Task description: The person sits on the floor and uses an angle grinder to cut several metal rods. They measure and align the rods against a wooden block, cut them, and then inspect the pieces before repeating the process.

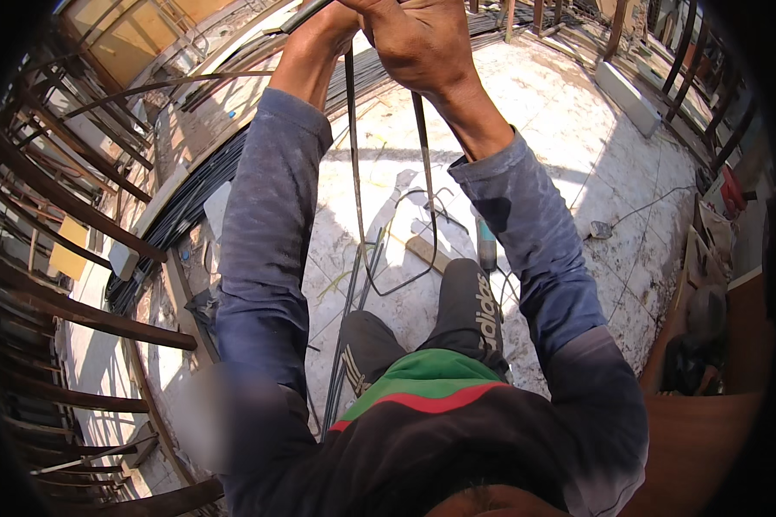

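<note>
Both of my hands are raised at the top edge of the view, close together. My left hand (326, 30) is closed on a dark metal bar (299, 15), its fingers partly out of view or behind my right hand. My right hand (418, 47) is closed on it too. A bent dark metal rod (351, 129) hangs from them in a long U over the floor. Below lie small bent rod pieces (450, 215), straight rods (352, 302), a short wooden piece (426, 254) and a teal-and-grey power tool (487, 237) beside my right leg.
Bundled long rods (181, 215) run along the left, among dark curved-looking beams (78, 198). A pale block (625, 96) lies at the upper right of the tiled floor (621, 276). A red object (729, 191), a cable (651, 198) and wooden boards (698, 250) sit at right.
</note>
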The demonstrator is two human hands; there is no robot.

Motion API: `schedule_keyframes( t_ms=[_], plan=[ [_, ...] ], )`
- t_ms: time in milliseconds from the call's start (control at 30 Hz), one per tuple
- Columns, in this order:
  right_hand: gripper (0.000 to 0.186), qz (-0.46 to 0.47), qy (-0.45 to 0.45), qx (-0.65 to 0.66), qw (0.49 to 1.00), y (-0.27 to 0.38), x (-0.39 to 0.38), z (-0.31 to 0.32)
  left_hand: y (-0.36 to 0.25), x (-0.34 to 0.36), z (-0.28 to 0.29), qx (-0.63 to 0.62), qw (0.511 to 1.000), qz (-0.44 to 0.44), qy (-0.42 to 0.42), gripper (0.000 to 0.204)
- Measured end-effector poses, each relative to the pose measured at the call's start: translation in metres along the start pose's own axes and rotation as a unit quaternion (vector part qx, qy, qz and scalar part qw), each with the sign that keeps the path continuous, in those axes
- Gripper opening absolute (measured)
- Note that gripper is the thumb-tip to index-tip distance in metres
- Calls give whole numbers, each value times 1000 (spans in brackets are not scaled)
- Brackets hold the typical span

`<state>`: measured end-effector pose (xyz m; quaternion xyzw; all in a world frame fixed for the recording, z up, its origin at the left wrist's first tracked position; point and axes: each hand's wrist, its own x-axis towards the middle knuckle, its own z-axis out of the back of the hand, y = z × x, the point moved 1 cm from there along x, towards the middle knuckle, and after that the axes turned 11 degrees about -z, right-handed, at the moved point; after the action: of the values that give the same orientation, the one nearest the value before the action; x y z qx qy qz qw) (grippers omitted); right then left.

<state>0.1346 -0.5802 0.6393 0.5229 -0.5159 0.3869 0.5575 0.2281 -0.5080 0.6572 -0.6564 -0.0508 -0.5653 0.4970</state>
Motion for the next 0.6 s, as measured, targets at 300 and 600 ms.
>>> schedule_keyframes(
  t_ms=[300,600],
  plan=[
    [27,-13,3,24,1000,9,-12,-51,18,-46,-22,-4,998,16,-54,28],
    [29,-75,-106,-149,980,8,0,46,-24,-13,95,116,984,88,-101,32]
  ],
)
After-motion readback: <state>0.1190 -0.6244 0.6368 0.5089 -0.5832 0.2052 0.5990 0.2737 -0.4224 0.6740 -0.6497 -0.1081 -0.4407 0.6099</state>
